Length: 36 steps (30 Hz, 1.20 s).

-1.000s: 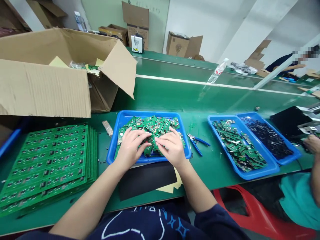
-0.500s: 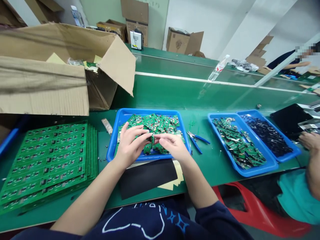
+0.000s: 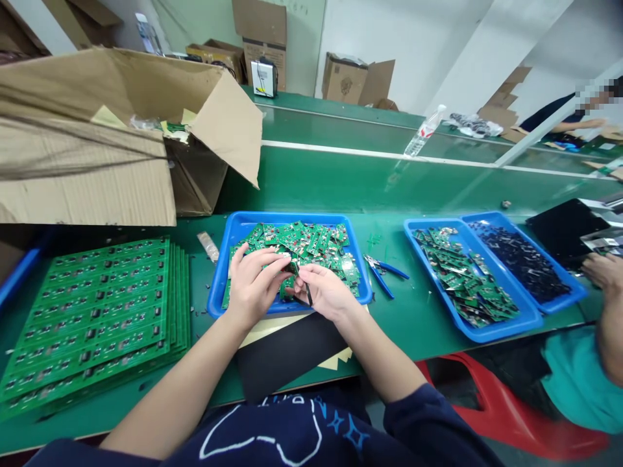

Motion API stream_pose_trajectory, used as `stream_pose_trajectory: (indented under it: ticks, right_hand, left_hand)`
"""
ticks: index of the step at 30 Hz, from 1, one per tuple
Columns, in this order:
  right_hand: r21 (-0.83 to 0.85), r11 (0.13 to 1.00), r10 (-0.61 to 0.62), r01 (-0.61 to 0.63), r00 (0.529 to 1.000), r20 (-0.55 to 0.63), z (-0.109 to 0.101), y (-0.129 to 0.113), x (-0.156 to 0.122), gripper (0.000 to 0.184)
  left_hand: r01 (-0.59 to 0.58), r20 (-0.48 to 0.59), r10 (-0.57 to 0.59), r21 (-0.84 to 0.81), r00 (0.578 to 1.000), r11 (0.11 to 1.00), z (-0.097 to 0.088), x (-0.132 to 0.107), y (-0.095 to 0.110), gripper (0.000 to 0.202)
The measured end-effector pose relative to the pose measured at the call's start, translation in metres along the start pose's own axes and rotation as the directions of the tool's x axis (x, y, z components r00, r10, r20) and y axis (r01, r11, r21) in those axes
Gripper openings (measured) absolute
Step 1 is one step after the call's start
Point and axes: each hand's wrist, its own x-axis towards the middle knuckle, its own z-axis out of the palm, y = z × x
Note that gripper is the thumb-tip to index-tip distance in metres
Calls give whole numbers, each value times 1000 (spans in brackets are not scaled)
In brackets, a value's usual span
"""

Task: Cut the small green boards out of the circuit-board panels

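Over the near part of a blue tray (image 3: 217, 279), my left hand (image 3: 253, 279) is closed, pinching a small green circuit board (image 3: 292, 266) whose far side its fingers hide. My right hand (image 3: 324, 292) meets it there, thumb and fingertips closed on a thin black strip (image 3: 309, 296) that hangs down below the board. Many loose small circuit boards (image 3: 311, 240) fill the tray under both hands. Close to my forearms, a black sheet (image 3: 287, 353) lies on cream paper at the table edge.
Stacked green circuit panels (image 3: 97, 311) lie at left, below a large open cardboard box (image 3: 82, 155). Blue-handled cutters (image 3: 384, 269) rest right of the tray. Further right are a blue tray of boards (image 3: 506, 331), a tray of black parts (image 3: 574, 298) and a co-worker's hand (image 3: 603, 269).
My right hand has turned and dropped slightly, and the black strip now shows below its fingertips. My left hand stays nearly in place. The black sheet has shifted a little nearer me.
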Motion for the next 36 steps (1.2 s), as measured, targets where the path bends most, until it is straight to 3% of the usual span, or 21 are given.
stream_pose_trajectory:
  ticks: [5, 10, 17, 20, 23, 26, 32, 36]
  right_hand:
    - [42, 997, 66, -68, 997, 36, -2, 0, 1, 27]
    - [5, 999, 54, -54, 996, 68, -3, 1, 1, 26]
    - [-67, 997, -35, 38, 998, 45, -3, 1, 1, 23]
    - [-188, 969, -158, 159, 987, 17, -2, 0, 1, 21]
    - [-358, 883, -334, 303, 942, -26, 0, 2, -1, 18]
    - [-501, 760, -496, 414, 868, -35, 1, 6, -3, 9]
    - [-742, 346, -753, 574, 642, 145, -2, 11, -2, 9]
    - [-791, 238, -720, 564, 649, 246, -1, 5, -5, 14]
  left_hand:
    - [6, -38, -6, 13, 999, 1000, 0, 0, 0, 20]
    - [-82, -63, 83, 32, 994, 996, -2, 0, -2, 22]
    - [-53, -59, 51, -27, 997, 998, 1, -1, -1, 22]
    - [-25, -15, 24, -79, 1000, 997, 3, -3, 0, 26]
    - [-3, 46, 8, -117, 999, 993, 5, -5, 1, 28]
    - [17, 100, -5, -117, 995, 993, 7, -6, 3, 28]
    - [120, 204, -88, -151, 975, 981, 7, -5, 10, 27]
    - [331, 222, -283, -219, 933, 918, 2, 0, 11, 24]
